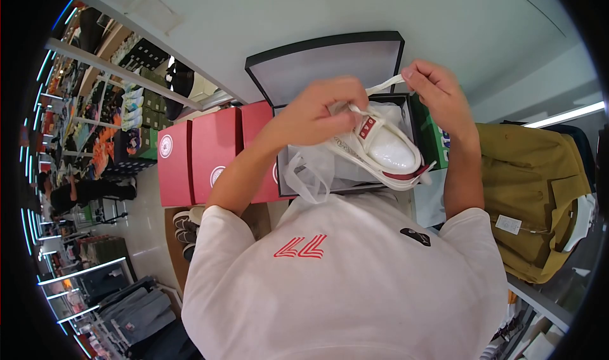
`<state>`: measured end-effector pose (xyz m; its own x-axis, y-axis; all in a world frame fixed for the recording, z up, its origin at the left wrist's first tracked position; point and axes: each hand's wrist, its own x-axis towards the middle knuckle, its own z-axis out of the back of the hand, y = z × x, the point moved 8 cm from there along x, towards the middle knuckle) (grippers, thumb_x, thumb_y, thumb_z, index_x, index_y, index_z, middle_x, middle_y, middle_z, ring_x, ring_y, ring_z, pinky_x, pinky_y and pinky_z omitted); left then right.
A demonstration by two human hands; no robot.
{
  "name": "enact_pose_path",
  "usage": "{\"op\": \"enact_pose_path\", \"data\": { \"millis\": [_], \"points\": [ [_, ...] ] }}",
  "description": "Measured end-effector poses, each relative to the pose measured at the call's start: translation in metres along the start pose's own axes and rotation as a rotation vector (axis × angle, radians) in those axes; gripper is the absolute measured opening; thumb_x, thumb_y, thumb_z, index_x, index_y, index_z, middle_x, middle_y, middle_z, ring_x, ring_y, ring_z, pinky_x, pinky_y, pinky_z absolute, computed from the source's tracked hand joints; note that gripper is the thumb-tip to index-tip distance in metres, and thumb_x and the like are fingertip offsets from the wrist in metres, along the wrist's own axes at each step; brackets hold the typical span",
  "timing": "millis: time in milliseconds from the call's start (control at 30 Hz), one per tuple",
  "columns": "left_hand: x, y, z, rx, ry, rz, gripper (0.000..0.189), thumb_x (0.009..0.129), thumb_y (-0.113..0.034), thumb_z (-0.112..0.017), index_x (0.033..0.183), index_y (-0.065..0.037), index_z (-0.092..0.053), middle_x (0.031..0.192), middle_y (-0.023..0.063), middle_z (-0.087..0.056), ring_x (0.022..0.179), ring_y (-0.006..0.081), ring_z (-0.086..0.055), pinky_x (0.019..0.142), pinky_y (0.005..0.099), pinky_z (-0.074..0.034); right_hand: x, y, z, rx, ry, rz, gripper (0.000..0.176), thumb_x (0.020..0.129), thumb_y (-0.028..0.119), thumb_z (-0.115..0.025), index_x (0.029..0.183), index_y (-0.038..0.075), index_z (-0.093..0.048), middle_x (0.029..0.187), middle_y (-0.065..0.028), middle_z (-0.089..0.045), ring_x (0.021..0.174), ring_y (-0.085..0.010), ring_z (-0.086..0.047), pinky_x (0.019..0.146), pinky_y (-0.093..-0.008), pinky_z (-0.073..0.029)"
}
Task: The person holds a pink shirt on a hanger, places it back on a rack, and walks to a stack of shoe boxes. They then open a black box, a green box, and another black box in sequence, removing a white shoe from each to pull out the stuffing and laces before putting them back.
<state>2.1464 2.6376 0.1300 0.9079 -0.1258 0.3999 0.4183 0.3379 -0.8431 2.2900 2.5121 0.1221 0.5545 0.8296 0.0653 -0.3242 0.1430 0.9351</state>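
Note:
A white sneaker (392,152) with dark red trim rests tilted over the open shoebox (413,135), its toe toward me. My left hand (327,109) is closed at the shoe's upper end, its curled fingers pinching the white shoelace by the tongue. My right hand (436,90) is raised to the right, thumb and finger closed on the white shoelace (386,83), which is drawn out between the two hands. White translucent wrapping (311,173) spills over the box's near-left side. The box's dark-edged lid (323,68) stands up behind it.
Red boxes (216,144) stand in a row to the left, and a green box (432,135) is at the right. An olive garment (533,195) hangs farther right. Shoes (185,228) sit on a shelf at lower left. A person (76,192) is in the aisle beyond.

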Motion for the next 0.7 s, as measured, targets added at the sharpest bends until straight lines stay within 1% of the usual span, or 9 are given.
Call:
{"op": "enact_pose_path", "data": {
  "millis": [33, 100, 200, 300, 433, 500, 600, 633, 700],
  "points": [
    [-0.002, 0.001, 0.002, 0.000, -0.006, 0.001, 0.007, 0.085, -0.006, -0.064, 0.089, -0.002, -0.059, 0.090, 0.0095, -0.060, 0.086, 0.0194, -0.057, 0.079, 0.0342, -0.046, -0.005, 0.010, -0.006, 0.032, 0.033, 0.032, 0.035, 0.101, 0.027, -0.059, 0.081, 0.000, -0.051, 0.069, 0.0043, -0.040, 0.067, -0.0071, -0.034, 0.058, -0.0267, -0.031],
    [-0.009, 0.023, 0.009, -0.466, -0.095, 0.193, 0.004, 0.089, -0.005, -0.059, 0.091, -0.002, -0.059, 0.091, 0.0028, -0.059, 0.085, 0.0109, -0.054, 0.077, 0.0285, -0.045, -0.025, 0.020, -0.026, 0.058, 0.101, -0.021, 0.034, 0.100, 0.026, -0.059, 0.081, 0.000, -0.051, 0.070, 0.0037, -0.041, 0.069, -0.0062, -0.036, 0.059, -0.0260, -0.034],
    [-0.026, 0.036, -0.003, -0.476, -0.101, 0.178, 0.002, 0.089, -0.003, -0.060, 0.090, -0.002, -0.059, 0.094, 0.0001, -0.058, 0.086, 0.0094, -0.053, 0.078, 0.0263, -0.045, -0.061, 0.002, -0.069, 0.057, 0.191, 0.045, 0.029, 0.102, 0.024, -0.056, 0.088, -0.002, -0.056, 0.068, -0.0024, -0.046, 0.065, -0.0093, -0.041, 0.059, -0.0294, -0.038],
    [-0.041, 0.032, -0.014, -0.479, -0.143, 0.204, 0.004, 0.088, -0.003, -0.063, 0.091, -0.002, -0.060, 0.092, 0.0020, -0.060, 0.084, 0.0115, -0.055, 0.079, 0.0278, -0.046, -0.090, -0.007, -0.082, 0.208, -0.006, 0.100, 0.025, 0.103, 0.019, -0.055, 0.088, -0.001, -0.059, 0.067, -0.0069, -0.053, 0.062, -0.0129, -0.046, 0.058, -0.0307, -0.040],
    [-0.040, -0.008, -0.010, -0.104, -0.117, 0.050, 0.009, 0.084, -0.003, -0.067, 0.092, 0.000, -0.064, 0.091, 0.0089, -0.064, 0.086, 0.0209, -0.060, 0.079, 0.0331, -0.048, -0.101, 0.011, -0.079, 0.165, -0.121, 0.256, 0.022, 0.101, 0.015, -0.057, 0.087, -0.001, -0.060, 0.065, -0.0076, -0.054, 0.057, -0.0129, -0.047, 0.054, -0.0303, -0.039],
    [-0.037, -0.030, -0.011, 0.047, -0.107, -0.149, 0.008, 0.083, 0.002, -0.067, 0.090, 0.000, -0.065, 0.092, 0.0120, -0.066, 0.086, 0.0266, -0.061, 0.082, 0.0387, -0.050, -0.108, 0.033, -0.079, 0.089, -0.171, 0.462, 0.017, 0.100, 0.010, -0.059, 0.086, 0.000, -0.061, 0.063, -0.0071, -0.054, 0.052, -0.0124, -0.045, 0.049, -0.0292, -0.038],
    [-0.032, -0.038, -0.006, 0.283, -0.159, -0.208, 0.010, 0.082, 0.002, -0.069, 0.092, 0.000, -0.067, 0.091, 0.0121, -0.067, 0.085, 0.0267, -0.063, 0.083, 0.0392, -0.052, -0.099, 0.022, -0.088, -0.011, -0.244, 0.468, 0.015, 0.099, 0.008, -0.060, 0.085, 0.001, -0.061, 0.060, -0.0060, -0.053, 0.049, -0.0118, -0.045, 0.048, -0.0282, -0.038],
    [-0.035, -0.035, -0.008, 0.282, -0.157, -0.212, 0.010, 0.082, 0.002, -0.069, 0.092, 0.000, -0.067, 0.091, 0.0121, -0.067, 0.085, 0.0267, -0.063, 0.083, 0.0392, -0.052, -0.098, 0.018, -0.090, -0.014, -0.247, 0.469, 0.015, 0.099, 0.008, -0.060, 0.085, 0.001, -0.061, 0.060, -0.0060, -0.053, 0.049, -0.0118, -0.045, 0.048, -0.0282, -0.038],
    [-0.040, -0.010, -0.011, 0.300, -0.143, 0.034, 0.013, 0.082, -0.001, -0.072, 0.094, 0.000, -0.068, 0.092, 0.0107, -0.068, 0.086, 0.0245, -0.064, 0.082, 0.0356, -0.053, -0.092, -0.002, -0.092, 0.056, -0.259, 0.335, 0.018, 0.100, 0.009, -0.060, 0.084, 0.001, -0.060, 0.059, -0.0056, -0.053, 0.049, -0.0114, -0.045, 0.048, -0.0292, -0.038]
  ]
}}
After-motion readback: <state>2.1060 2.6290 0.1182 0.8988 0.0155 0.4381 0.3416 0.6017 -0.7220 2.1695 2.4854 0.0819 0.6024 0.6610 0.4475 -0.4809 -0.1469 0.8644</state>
